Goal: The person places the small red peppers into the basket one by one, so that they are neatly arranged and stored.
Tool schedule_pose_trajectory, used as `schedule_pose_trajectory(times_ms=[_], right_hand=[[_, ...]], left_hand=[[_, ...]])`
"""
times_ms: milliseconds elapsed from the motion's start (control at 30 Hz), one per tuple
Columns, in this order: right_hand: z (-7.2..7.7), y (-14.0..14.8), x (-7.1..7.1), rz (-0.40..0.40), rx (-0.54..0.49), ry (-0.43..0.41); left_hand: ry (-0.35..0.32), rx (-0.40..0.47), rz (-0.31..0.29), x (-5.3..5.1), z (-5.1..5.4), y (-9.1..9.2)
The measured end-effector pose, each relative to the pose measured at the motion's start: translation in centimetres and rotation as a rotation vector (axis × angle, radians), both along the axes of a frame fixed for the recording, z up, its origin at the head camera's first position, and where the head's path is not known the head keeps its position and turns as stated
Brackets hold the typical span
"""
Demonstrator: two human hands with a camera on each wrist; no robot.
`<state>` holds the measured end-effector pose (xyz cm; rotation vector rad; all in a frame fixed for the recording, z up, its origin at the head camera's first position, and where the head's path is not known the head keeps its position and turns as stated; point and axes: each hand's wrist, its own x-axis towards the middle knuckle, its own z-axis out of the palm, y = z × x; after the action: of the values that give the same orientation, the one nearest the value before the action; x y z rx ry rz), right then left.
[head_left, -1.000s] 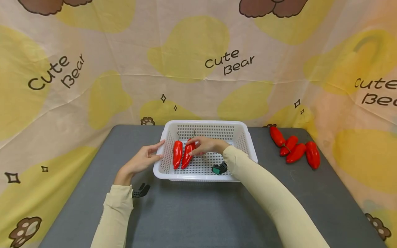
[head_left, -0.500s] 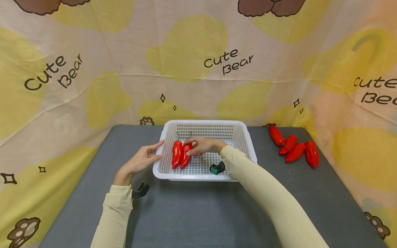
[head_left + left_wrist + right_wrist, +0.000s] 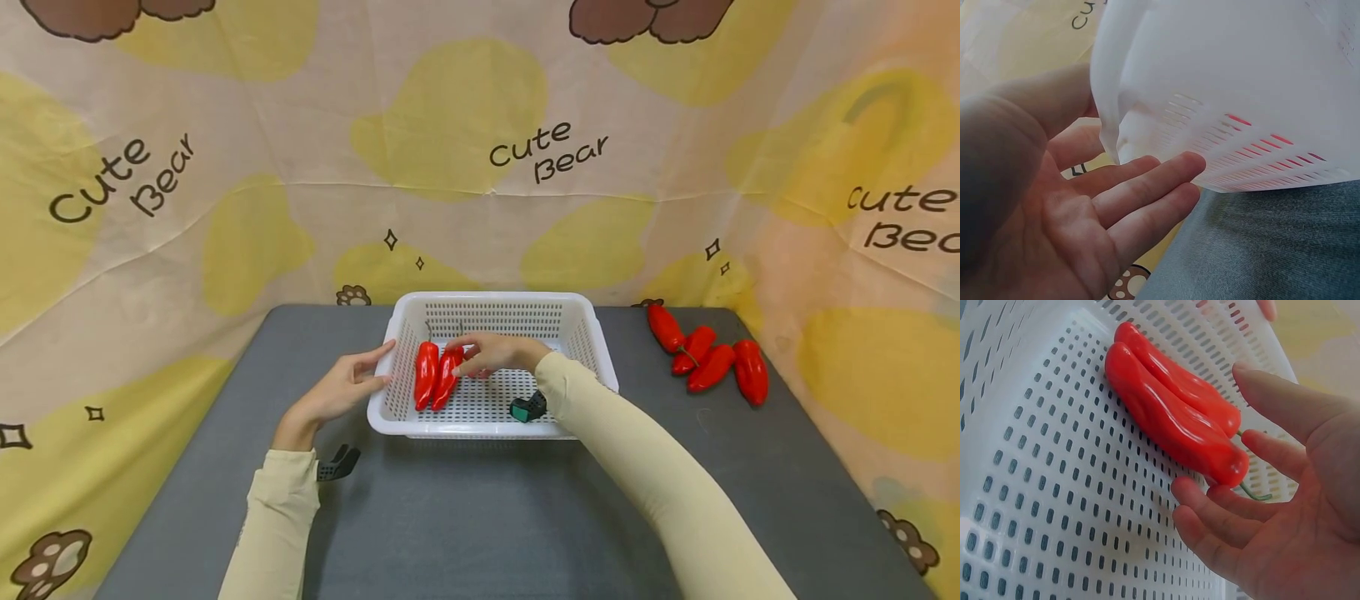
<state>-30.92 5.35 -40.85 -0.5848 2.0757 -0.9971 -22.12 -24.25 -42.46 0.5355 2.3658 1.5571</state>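
Note:
Two red peppers [image 3: 426, 377] [image 3: 447, 379] lie side by side in the left part of a white slotted basket [image 3: 495, 430], stems towards its far wall. Over the stem end of the right one is my right hand [image 3: 495, 352]; the right wrist view shows that hand [image 3: 1297, 506] with thumb and fingers spread beside the nearer pepper [image 3: 1172, 428], gripping nothing. My left hand [image 3: 337, 387] is at the basket's left wall. In the left wrist view the fingers of the hand [image 3: 1085, 206] extend along the outside of that wall, with the thumb tip hidden behind the rim.
Several more red peppers [image 3: 711, 367] lie in a group on the grey table [image 3: 480, 517], to the right of the basket. A printed cloth [image 3: 450, 108] hangs behind the table and along both sides.
The right pepper in the basket has shifted slightly left, closer to the other one, and my right hand has moved a little left with it. My left hand stays at the basket's left wall.

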Motion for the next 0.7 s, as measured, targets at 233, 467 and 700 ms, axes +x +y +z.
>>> schedule_pose_trajectory(times_ms=[233,467,700], right_hand=[[0.0,0.6,-0.1,-0.024,0.019,0.009],[0.3,1.2,-0.2,-0.034,0.019,0.000],[0.3,2.1,-0.3,-0.040,0.033,0.021]], left_hand=[[0.001,-0.008,-0.002,0.0,0.0,0.0],[0.006,-0.015,0.009,0.2,0.2,0.1],[0.025,-0.054,0.028,0.5,0.3,0.3]])
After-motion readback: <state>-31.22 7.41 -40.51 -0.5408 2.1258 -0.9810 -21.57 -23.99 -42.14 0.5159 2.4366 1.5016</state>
